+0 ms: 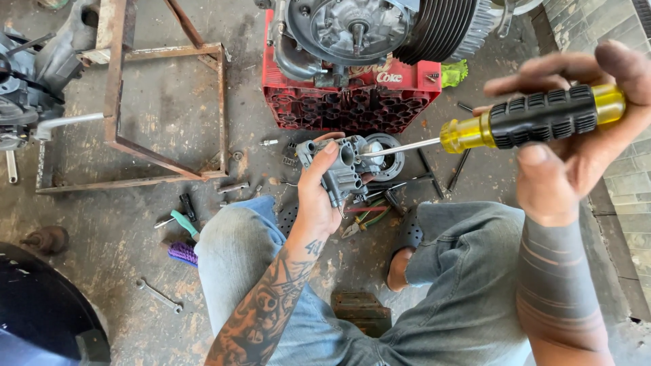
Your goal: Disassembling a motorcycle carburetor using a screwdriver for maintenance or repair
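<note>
My left hand [315, 196] grips a small grey metal carburettor [342, 168], held up above my knees. My right hand [576, 146] holds a screwdriver [529, 122] with a black and yellow handle. Its thin steel shaft runs left and its tip meets the right side of the carburettor. Both forearms reach in from the bottom of the view, and my jeans-clad legs lie beneath them.
A red plastic crate [352, 102] with an engine [366, 30] on top stands ahead. A rusty metal frame [169, 102] is at the left. Loose tools, a wrench [159, 295], pliers [363, 220] and a purple brush [182, 253] lie on the stained concrete floor. A dark rounded object [41, 312] fills the bottom left corner.
</note>
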